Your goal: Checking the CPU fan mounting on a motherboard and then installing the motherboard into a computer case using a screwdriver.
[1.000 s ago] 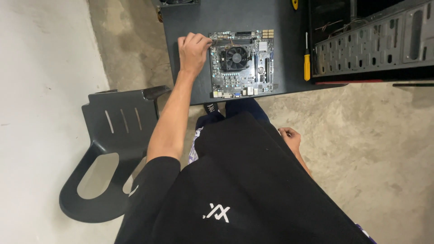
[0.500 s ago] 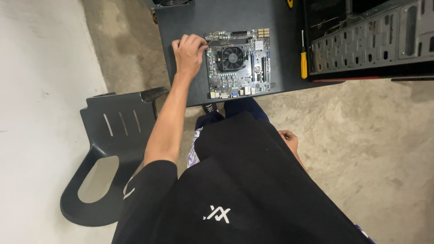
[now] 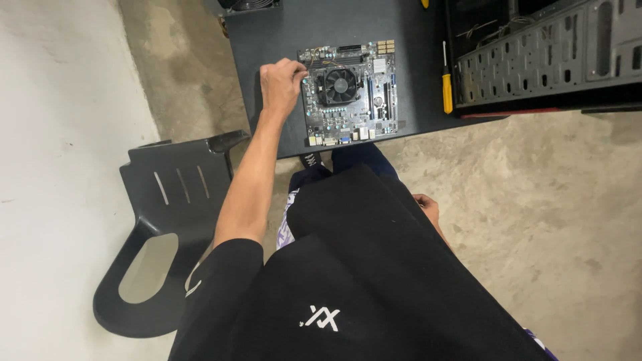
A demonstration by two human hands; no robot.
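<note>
1. Lying flat on the dark tabletop point(image 3: 281, 40): a board point(image 3: 351, 93), near the front edge, with a black fan point(image 3: 340, 83) in its middle and metal ports along the near edge.
2. Reaching out with the left hand point(image 3: 281, 83) to the left edge of the board, fingers bent and pinched at the upper left corner, touching the edge; seemingly gripping something very small there, but too small to tell what.
3. Resting low with the right hand point(image 3: 426, 207), beside the black shirt and well apart from the tabletop; mostly hidden, so cannot tell if clenched or released.
4. Judging the handling: probably light and stiff as a thin plate, but fragile; bending a little under uneven pressure, with many small parts and pins on top and likely sharp solder points under it.
5. Judging where to take hold: best by the bare edges, on two opposite sides, with fingertips only; not by the fan, not by the upright slots, not by the thin wires near the top edge.
6. Judging the grip: not slippery at the edges, yet thin, so lifting flat and level seems safer than tilting from one corner.
7. Lying nearby: a yellow screwdriver point(image 3: 447, 83) just right of the board, then an open case point(image 3: 542, 57); a black chair point(image 3: 160, 234) standing on the floor to the left.
</note>
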